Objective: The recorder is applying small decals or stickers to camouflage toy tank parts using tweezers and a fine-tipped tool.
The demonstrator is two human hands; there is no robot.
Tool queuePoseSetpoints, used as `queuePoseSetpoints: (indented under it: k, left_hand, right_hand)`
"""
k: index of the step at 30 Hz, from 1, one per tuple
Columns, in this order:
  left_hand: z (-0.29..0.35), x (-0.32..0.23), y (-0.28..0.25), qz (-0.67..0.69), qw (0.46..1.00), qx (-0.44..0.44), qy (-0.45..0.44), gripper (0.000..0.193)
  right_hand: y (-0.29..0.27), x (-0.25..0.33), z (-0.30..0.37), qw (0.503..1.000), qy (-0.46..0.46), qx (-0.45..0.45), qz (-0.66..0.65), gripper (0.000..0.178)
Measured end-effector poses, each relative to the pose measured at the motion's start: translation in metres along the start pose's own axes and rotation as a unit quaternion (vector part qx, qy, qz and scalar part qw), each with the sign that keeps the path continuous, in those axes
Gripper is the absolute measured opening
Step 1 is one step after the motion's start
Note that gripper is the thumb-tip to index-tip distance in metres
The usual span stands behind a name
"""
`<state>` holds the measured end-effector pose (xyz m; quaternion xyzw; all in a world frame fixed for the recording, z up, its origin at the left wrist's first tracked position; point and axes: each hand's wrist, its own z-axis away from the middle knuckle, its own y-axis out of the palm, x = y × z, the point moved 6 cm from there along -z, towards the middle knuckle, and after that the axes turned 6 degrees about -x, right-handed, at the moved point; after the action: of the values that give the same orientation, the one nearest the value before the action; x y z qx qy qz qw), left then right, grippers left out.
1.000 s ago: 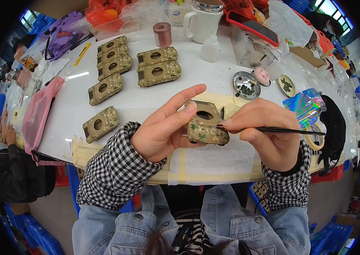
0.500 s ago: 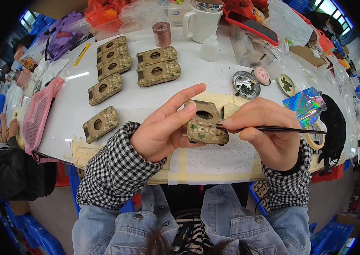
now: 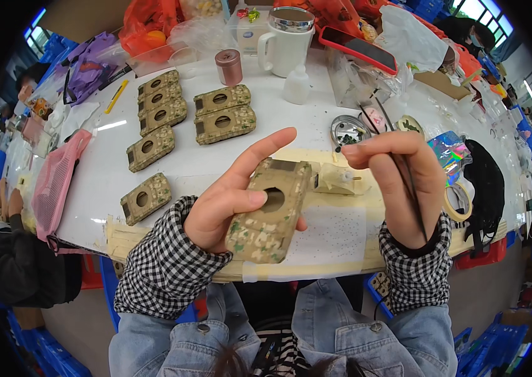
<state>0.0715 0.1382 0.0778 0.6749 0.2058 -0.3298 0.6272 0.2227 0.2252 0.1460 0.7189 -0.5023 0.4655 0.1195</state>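
My left hand (image 3: 216, 207) grips a camouflage-patterned model tank hull (image 3: 265, 229) by its side. The thumb rests at the rim of the round hole in its top. Raised over the table, my right hand (image 3: 401, 173) pinches a pair of black tweezers (image 3: 413, 204), tips pointing up and away, apart from the hull. Behind those fingers lies a round metal dish (image 3: 343, 121) with small dark green bits. A pale tan part with a peg (image 3: 336, 178) sits on the table between my hands.
Several similar hulls (image 3: 151, 149) stand at the left and back. A white mug (image 3: 288, 47), a squeeze bottle (image 3: 297, 86) and a pink canister (image 3: 229, 66) stand farther back. At right are a tape roll (image 3: 457, 202) and a black cloth (image 3: 486, 182). Dotted paper (image 3: 329, 242) lies near the front edge.
My right hand has lifted away from the hull, turning the tweezers from level to upright. My left hand has brought the hull nearer and tilted it. The view has shifted slightly.
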Motion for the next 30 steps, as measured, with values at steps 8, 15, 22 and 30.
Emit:
queuePoseSetpoints:
  k: [8,15,22,30]
  left_hand:
    - [0.003,-0.004,0.005,-0.062,0.994,-0.085,0.003,0.098]
    - [0.001,-0.004,0.004,-0.062,0.994,-0.087,-0.003,0.097]
    - [0.003,-0.002,0.003,-0.036,0.997,-0.07,-0.015,0.096]
    - [0.002,0.004,0.009,-0.02,0.998,-0.052,-0.039,0.098]
  right_hand:
    - [0.005,-0.007,-0.002,1.0,-0.008,-0.002,0.025,0.011]
    - [-0.001,-0.01,-0.003,0.998,-0.01,-0.034,0.055,0.011]
    - [0.017,0.004,0.001,0.966,-0.218,0.006,0.142,0.023]
    - [0.023,0.002,0.015,0.903,-0.339,0.014,0.262,0.016]
